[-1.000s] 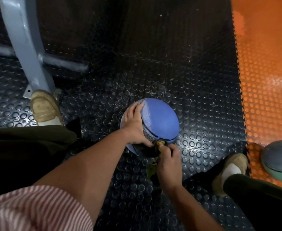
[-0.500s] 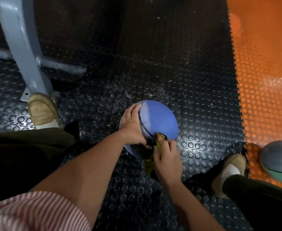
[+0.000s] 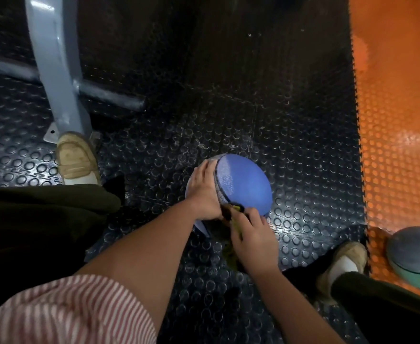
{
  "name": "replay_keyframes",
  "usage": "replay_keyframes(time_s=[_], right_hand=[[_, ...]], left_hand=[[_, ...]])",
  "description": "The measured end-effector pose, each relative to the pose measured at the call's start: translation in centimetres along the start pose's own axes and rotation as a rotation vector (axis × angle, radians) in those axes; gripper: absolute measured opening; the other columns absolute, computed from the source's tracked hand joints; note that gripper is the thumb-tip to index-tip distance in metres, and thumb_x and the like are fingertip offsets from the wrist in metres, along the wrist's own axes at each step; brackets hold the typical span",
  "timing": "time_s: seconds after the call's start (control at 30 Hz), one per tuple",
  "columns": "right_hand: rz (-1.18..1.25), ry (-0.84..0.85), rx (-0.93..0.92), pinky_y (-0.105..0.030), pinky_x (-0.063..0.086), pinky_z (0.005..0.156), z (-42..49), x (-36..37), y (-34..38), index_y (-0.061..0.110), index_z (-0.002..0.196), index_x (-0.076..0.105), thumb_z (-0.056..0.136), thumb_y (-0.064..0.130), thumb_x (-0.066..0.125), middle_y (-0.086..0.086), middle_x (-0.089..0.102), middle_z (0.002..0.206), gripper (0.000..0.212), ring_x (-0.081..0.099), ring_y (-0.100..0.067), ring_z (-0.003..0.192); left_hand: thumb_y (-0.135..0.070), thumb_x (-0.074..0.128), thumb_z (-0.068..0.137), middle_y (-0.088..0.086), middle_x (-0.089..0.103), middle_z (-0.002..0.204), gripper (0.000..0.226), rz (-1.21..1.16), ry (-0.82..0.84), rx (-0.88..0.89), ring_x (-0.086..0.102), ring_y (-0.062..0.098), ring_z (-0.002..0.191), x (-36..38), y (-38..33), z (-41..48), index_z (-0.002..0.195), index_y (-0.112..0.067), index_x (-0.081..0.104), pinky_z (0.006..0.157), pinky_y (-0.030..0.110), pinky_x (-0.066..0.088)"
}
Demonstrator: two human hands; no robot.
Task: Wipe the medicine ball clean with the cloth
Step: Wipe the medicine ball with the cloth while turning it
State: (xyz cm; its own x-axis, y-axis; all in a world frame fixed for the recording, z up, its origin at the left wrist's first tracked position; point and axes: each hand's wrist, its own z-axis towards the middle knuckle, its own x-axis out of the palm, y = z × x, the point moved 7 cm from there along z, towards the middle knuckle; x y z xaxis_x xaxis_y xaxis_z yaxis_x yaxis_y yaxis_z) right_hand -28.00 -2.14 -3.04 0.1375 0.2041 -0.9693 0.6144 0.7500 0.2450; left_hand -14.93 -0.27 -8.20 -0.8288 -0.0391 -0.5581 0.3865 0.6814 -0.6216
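Two grips meet at the medicine ball (image 3: 243, 184) on the floor (image 3: 303, 145) — left grip (image 3: 205, 192) flat-fingered against its left flank, right grip (image 3: 253, 239) clenching the cloth (image 3: 237, 208) at its near edge, blue face just beyond.

The right hand (image 3: 252, 238), pinching the yellow-edged cloth (image 3: 236, 208), sits slightly farther up the near side of the medicine ball (image 3: 243, 180) than a second ago, when it worked lower toward the floor. Its fingertips now reach the near rim of the blue panel. The cloth's bright edge, upright half a second ago, lies flatter across the seam. The left hand (image 3: 204, 192) shows its fingers closer together on the ball's left side, and the grey textured strip beside them looks narrower.
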Motion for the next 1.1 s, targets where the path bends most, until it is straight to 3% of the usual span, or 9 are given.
replay_keyframes(time_s=[0.17,0.33,0.47,0.53,0.63,0.73,0.8,0.93,1.1], right_hand=[[0.002,-0.008,-0.003,-0.029,0.037,0.036,1.8,-1.0,0.1,0.017,0.102,0.071,0.084,0.023,0.042,-0.007,0.059,0.086,0.034,0.054,-0.029,0.059],[-0.035,0.08,0.085,-0.034,0.034,0.058,5.7,-0.6,1.4,0.024,0.128,0.056,0.098,0.021,0.041,-0.007,0.051,0.113,0.034,0.051,-0.032,0.09],[0.058,0.018,0.043,-0.027,0.031,0.042,2.5,-0.6,-0.4,0.021,0.111,0.064,0.085,0.022,0.043,-0.006,0.056,0.091,0.034,0.055,-0.03,0.065],[0.049,0.002,0.01,-0.024,0.031,0.041,-0.1,-0.1,-1.9,0.023,0.109,0.06,0.081,0.022,0.046,-0.003,0.055,0.087,0.031,0.056,-0.028,0.06],[0.069,0.002,0.028,-0.022,0.032,0.042,-0.7,-0.4,-2.8,0.022,0.105,0.063,0.08,0.024,0.045,-0.003,0.056,0.086,0.03,0.057,-0.028,0.06],[0.056,-0.005,-0.009,-0.024,0.032,0.039,1.4,-0.7,-1.1,0.02,0.104,0.069,0.08,0.024,0.043,-0.004,0.058,0.085,0.035,0.056,-0.027,0.059],[0.042,-0.01,0.005,-0.026,0.031,0.041,3.6,-1.2,0.7,0.02,0.104,0.069,0.084,0.022,0.042,-0.006,0.058,0.087,0.034,0.055,-0.028,0.062],[0.015,0.091,0.1,-0.031,0.032,0.056,5.7,-0.2,1.8,0.025,0.126,0.056,0.097,0.021,0.042,-0.006,0.05,0.114,0.032,0.051,-0.03,0.089],[0.095,0.046,0.008,-0.024,0.03,0.04,1.2,0.1,-0.8,0.025,0.105,0.06,0.081,0.022,0.047,-0.003,0.056,0.09,0.027,0.056,-0.027,0.061]], left_hand=[[-0.007,0.077,0.072,-0.001,-0.022,0.159,0.125,0.07,-0.008,-0.01,-0.018,0.025,0.147,0.5,0.1,0.0,0.152,-0.027,-0.018,0.119,0.036,-0.002],[-0.027,0.059,0.093,-0.002,-0.021,0.159,0.095,0.06,-0.01,0.026,-0.017,0.02,0.147,0.2,-1.0,0.2,0.152,-0.025,-0.016,0.118,0.032,-0.006],[-0.015,0.082,0.069,-0.006,-0.019,0.159,0.127,-0.018,0.009,0.02,-0.014,0.022,0.148,0.0,-0.1,0.4,0.152,-0.03,-0.013,0.121,0.037,0.0],[-0.024,0.092,0.056,-0.008,-0.019,0.158,0.143,0.001,0.034,0.036,-0.016,0.021,0.147,0.1,-0.2,0.2,0.151,-0.03,-0.015,0.121,0.038,0.0],[-0.032,0.093,0.054,-0.007,-0.021,0.157,0.146,0.064,0.012,0.041,-0.017,0.023,0.147,0.1,-0.4,-0.1,0.15,-0.028,-0.017,0.12,0.04,-0.001],[-0.021,0.085,0.066,-0.002,-0.022,0.158,0.133,0.05,-0.01,0.027,-0.017,0.025,0.147,0.7,0.1,0.0,0.151,-0.026,-0.017,0.12,0.038,-0.002],[-0.017,0.071,0.081,-0.001,-0.022,0.159,0.111,0.03,-0.049,0.012,-0.016,0.024,0.148,0.8,0.0,0.1,0.152,-0.028,-0.014,0.119,0.035,-0.002],[-0.025,0.056,0.093,-0.003,-0.017,0.16,0.088,-0.067,-0.065,-0.003,-0.013,0.019,0.148,0.3,0.1,0.8,0.153,-0.03,-0.007,0.121,0.036,0.0],[-0.012,0.081,0.067,-0.006,-0.017,0.158,0.126,-0.024,-0.021,0.041,-0.012,0.021,0.148,0.3,0.2,0.4,0.152,-0.031,-0.01,0.122,0.038,0.001]])
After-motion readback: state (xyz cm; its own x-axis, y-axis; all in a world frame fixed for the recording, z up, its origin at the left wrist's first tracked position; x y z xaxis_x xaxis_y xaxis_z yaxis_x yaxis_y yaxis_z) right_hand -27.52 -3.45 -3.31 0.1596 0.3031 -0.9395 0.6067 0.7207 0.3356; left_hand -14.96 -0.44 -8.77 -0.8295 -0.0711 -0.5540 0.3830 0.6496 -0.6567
